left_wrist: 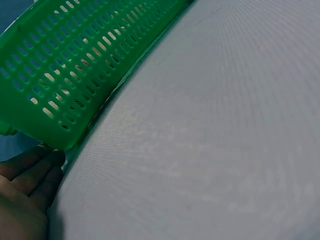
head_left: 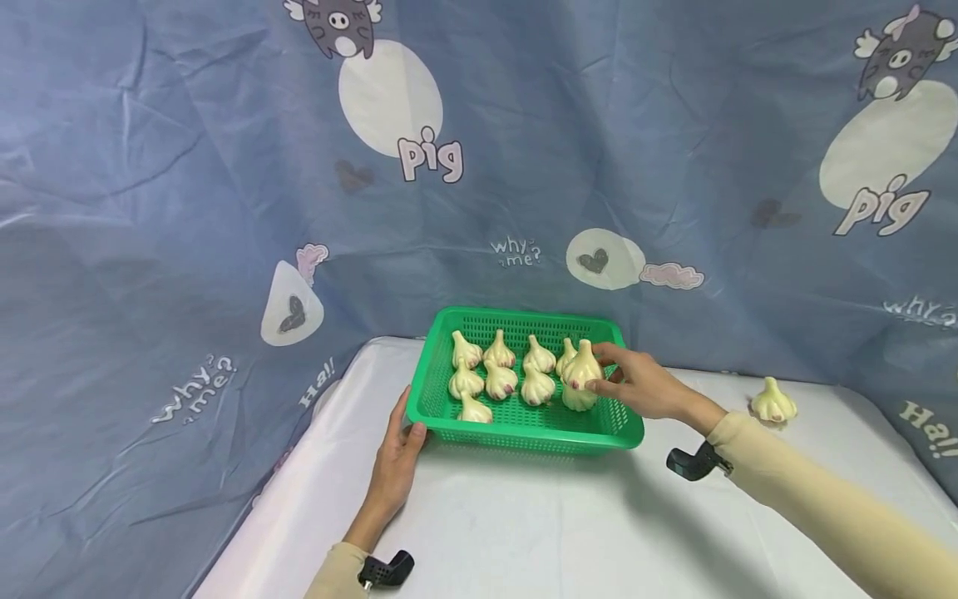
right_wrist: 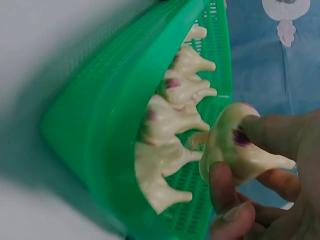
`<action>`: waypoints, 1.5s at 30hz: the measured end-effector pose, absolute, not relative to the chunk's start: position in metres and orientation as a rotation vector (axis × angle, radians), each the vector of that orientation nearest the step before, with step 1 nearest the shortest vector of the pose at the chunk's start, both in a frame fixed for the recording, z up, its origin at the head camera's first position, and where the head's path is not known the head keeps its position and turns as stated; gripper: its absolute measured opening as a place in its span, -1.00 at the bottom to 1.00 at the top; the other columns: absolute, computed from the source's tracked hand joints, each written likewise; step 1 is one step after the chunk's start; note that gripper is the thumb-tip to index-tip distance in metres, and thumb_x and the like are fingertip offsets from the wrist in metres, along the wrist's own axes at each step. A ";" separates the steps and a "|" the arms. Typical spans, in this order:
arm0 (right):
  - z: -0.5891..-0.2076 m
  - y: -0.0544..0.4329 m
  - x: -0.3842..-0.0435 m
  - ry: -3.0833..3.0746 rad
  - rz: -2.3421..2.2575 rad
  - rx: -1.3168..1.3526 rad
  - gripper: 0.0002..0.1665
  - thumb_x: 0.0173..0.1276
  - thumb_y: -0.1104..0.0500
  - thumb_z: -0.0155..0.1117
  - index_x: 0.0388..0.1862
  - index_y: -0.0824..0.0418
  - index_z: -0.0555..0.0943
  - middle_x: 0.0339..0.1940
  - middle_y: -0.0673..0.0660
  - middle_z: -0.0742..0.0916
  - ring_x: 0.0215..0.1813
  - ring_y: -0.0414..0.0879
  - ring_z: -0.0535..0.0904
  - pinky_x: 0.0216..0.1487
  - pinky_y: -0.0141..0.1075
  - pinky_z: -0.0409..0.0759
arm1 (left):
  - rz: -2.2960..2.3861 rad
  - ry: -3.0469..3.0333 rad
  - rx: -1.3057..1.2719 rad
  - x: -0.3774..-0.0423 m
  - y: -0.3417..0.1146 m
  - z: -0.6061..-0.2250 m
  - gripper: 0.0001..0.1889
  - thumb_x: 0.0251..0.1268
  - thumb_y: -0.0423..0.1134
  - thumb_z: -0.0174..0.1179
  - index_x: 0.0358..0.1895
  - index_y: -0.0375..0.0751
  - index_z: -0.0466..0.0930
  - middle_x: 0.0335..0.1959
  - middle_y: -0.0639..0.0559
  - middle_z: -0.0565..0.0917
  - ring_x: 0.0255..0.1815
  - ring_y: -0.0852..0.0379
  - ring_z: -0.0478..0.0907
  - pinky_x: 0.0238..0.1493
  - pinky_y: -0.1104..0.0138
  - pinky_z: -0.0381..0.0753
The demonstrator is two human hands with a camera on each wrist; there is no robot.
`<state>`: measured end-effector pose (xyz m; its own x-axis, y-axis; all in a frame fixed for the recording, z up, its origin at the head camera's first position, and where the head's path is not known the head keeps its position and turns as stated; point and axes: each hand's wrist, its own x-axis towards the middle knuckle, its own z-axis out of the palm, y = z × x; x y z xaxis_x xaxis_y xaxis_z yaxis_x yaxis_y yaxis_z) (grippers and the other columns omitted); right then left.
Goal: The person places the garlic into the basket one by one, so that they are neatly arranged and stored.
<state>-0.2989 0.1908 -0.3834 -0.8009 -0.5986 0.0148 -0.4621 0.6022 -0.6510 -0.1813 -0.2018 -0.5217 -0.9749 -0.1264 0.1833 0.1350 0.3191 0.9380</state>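
My right hand (head_left: pixel 642 384) holds a garlic bulb (head_left: pixel 583 366) between thumb and fingers, above the right part of a green plastic basket (head_left: pixel 524 436). The right wrist view shows this bulb (right_wrist: pixel 235 150) up close, pale with a purple patch, its stem pointing right. Beneath it in the head view, another garlic bulb (head_left: pixel 579 400) is partly covered. Several more bulbs, among them one garlic bulb (head_left: pixel 501 380), stand in rows inside the basket. At the basket's front left corner, my left hand (head_left: pixel 394 462) touches the outside, its fingers (left_wrist: pixel 37 167) fairly straight against the green wall.
One garlic bulb (head_left: pixel 773 403) stands outside the basket, on the right of the white-covered table (head_left: pixel 516 532). Behind the table hangs a blue cloth (head_left: pixel 524 166) printed with pigs and words, close to the basket's back rim.
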 end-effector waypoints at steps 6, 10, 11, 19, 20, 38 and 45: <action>-0.393 0.172 -0.304 2.537 -0.982 -1.023 -0.31 0.54 0.12 0.40 0.52 0.35 0.44 0.28 0.41 0.70 -0.01 0.04 0.79 -0.02 -0.13 0.74 | -1.710 -2.352 -0.026 -0.180 -0.202 -0.522 -0.35 0.78 -0.11 -0.06 0.75 0.35 -0.05 0.73 -0.07 0.18 0.59 -0.26 0.37 0.60 -0.29 0.22; -0.400 0.160 -0.306 2.524 -0.897 -1.185 -0.39 0.49 0.16 0.45 0.43 0.29 0.53 0.24 0.32 0.74 -0.03 -0.02 0.81 -0.03 -0.15 0.76 | -1.703 -2.355 -0.026 -0.180 -0.202 -0.523 -0.35 0.78 -0.11 -0.05 0.75 0.32 -0.04 0.74 -0.07 0.16 0.57 -0.28 0.40 0.59 -0.31 0.23; -0.401 0.157 -0.306 2.524 -0.864 -1.218 -0.39 0.48 0.17 0.46 0.43 0.28 0.53 0.24 0.30 0.75 -0.04 -0.05 0.82 -0.02 -0.15 0.77 | -1.703 -2.357 -0.026 -0.180 -0.202 -0.523 -0.35 0.78 -0.11 -0.05 0.75 0.32 -0.04 0.75 -0.06 0.15 0.57 -0.29 0.40 0.59 -0.31 0.23; -0.394 0.133 -0.313 2.479 -0.655 -1.282 -0.36 0.46 0.09 0.49 0.43 0.26 0.55 0.10 0.18 0.81 -0.04 -0.06 0.81 -0.01 -0.12 0.77 | -1.693 -2.350 -0.038 -0.181 -0.202 -0.523 -0.34 0.78 -0.14 -0.05 0.75 0.31 -0.04 0.75 -0.05 0.13 0.59 -0.29 0.37 0.58 -0.29 0.27; -0.393 0.130 -0.315 2.472 -0.639 -1.282 -0.36 0.46 0.09 0.49 0.44 0.25 0.55 0.11 0.19 0.81 -0.03 -0.05 0.81 0.00 -0.12 0.77 | -1.693 -2.349 -0.040 -0.182 -0.203 -0.523 -0.35 0.78 -0.14 -0.05 0.75 0.31 -0.04 0.75 -0.05 0.13 0.59 -0.29 0.37 0.58 -0.29 0.27; -0.398 0.094 -0.334 2.348 -0.440 -1.265 -0.35 0.34 -0.03 0.61 0.36 0.07 0.65 0.15 0.17 0.82 -0.03 -0.11 0.80 -0.02 -0.19 0.76 | -1.688 -2.362 -0.032 -0.181 -0.203 -0.524 -0.34 0.77 -0.12 -0.05 0.75 0.34 -0.04 0.76 -0.04 0.12 0.52 -0.33 0.45 0.54 -0.33 0.31; -0.401 0.081 -0.345 2.305 -0.374 -1.237 -0.32 0.31 -0.04 0.63 0.36 0.08 0.65 0.16 0.16 0.82 0.10 -0.03 0.80 0.12 -0.15 0.76 | -1.701 -2.362 -0.016 -0.180 -0.202 -0.524 -0.34 0.77 -0.09 -0.04 0.75 0.33 -0.04 0.75 -0.05 0.14 0.52 -0.32 0.45 0.54 -0.31 0.32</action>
